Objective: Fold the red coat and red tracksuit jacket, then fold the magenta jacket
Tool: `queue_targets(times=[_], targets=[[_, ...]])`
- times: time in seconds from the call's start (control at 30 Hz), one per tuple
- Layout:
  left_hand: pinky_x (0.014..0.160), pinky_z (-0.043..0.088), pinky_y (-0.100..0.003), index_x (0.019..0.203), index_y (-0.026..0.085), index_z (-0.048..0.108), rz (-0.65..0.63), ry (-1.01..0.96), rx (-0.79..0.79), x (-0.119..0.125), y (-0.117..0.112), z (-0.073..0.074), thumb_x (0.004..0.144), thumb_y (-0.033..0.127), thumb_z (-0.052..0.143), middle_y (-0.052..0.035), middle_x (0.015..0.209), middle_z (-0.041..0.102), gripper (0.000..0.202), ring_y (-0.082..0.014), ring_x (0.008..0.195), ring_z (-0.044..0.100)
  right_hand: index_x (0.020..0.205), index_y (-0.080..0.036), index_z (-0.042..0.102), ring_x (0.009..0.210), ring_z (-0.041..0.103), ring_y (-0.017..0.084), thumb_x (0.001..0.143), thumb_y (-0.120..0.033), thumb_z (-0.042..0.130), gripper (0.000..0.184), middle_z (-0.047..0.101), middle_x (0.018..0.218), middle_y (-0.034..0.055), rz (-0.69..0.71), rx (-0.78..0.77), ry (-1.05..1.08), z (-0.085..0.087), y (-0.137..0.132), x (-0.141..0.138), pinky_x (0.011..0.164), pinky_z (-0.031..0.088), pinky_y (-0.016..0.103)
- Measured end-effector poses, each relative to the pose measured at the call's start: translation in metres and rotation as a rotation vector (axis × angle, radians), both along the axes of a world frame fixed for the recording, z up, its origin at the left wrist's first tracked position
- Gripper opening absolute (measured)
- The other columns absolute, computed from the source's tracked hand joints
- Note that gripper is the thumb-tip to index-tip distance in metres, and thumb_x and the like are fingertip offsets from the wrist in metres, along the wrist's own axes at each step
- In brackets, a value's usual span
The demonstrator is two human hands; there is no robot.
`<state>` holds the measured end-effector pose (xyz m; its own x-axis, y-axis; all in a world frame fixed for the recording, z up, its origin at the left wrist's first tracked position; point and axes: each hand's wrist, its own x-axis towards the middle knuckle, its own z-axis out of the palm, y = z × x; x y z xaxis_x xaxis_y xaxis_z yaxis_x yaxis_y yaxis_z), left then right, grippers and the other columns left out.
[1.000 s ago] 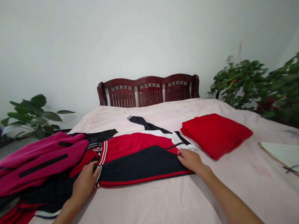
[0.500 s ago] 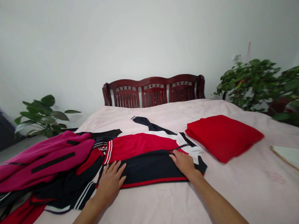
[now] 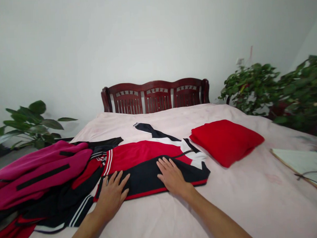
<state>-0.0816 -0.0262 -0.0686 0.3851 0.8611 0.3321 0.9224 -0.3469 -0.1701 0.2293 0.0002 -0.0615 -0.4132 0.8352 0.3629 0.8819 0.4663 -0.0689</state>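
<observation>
A red, navy and white jacket [image 3: 139, 152] lies spread on the bed, its striped hem to the left and its white collar area to the right. One navy sleeve [image 3: 146, 180] with a red edge is laid across the near side of the body; the other sleeve [image 3: 159, 133] stretches out at the back. On the near sleeve's left end, close to the hem, my left hand [image 3: 112, 190] rests flat with fingers spread. My right hand [image 3: 172, 174] lies palm down on the middle of that sleeve, its fingers stretched out. Neither hand grips the cloth.
A heap of clothes with a magenta garment [image 3: 48, 168] on top lies at the left. A folded red garment [image 3: 225, 141] sits right of the jacket. A flat white board-like item [image 3: 297, 162] with a dark cord is at far right. Behind are the wooden headboard [image 3: 157, 96] and plants [image 3: 253, 84].
My right hand has slid left along the sleeve, from near the collar to its middle. My left hand stays near the hem. The view has turned slightly right.
</observation>
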Motion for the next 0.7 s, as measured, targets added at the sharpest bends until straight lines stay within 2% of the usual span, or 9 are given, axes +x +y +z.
queue_targets(times=[0.13,0.3,0.43,0.7], targets=[[0.106,0.031,-0.059,0.141,0.031,0.05,0.035,-0.004,0.006,-0.001,-0.001,-0.001,0.09,0.036,0.051,-0.0124,0.146,0.051,0.052,-0.0367,0.136,0.042,0.148,-0.018,0.04,0.145,0.027,0.022,0.099,-0.05,0.03,0.059,0.038,0.155,0.0071,-0.042,-0.071,-0.015,-0.011,0.004,0.014,0.119,0.018,0.042],[0.106,0.03,-0.059,0.14,0.03,0.052,0.065,-0.01,0.015,0.0,-0.001,-0.003,0.09,0.037,0.05,-0.0129,0.145,0.052,0.05,-0.0363,0.136,0.042,0.15,-0.019,0.037,0.144,0.03,0.023,0.099,-0.049,0.031,0.06,0.036,0.155,0.0074,-0.194,-0.121,-0.031,-0.008,0.004,0.059,0.118,0.022,0.045],[0.108,0.028,-0.059,0.14,0.029,0.053,0.064,-0.023,0.03,0.0,-0.002,-0.005,0.091,0.037,0.049,-0.0129,0.145,0.052,0.05,-0.0354,0.137,0.041,0.147,-0.018,0.041,0.143,0.032,0.023,0.099,-0.048,0.03,0.058,0.039,0.154,0.0082,-0.293,-0.121,-0.053,-0.01,0.0,0.086,0.118,0.018,0.047],[0.108,0.028,-0.059,0.139,0.029,0.054,0.076,-0.056,0.001,0.0,-0.001,-0.004,0.089,0.037,0.05,-0.0122,0.145,0.053,0.05,-0.0347,0.136,0.043,0.145,-0.019,0.046,0.142,0.034,0.025,0.1,-0.048,0.029,0.055,0.044,0.151,0.0087,-0.388,-0.091,-0.049,-0.017,0.001,0.101,0.117,0.018,0.048]])
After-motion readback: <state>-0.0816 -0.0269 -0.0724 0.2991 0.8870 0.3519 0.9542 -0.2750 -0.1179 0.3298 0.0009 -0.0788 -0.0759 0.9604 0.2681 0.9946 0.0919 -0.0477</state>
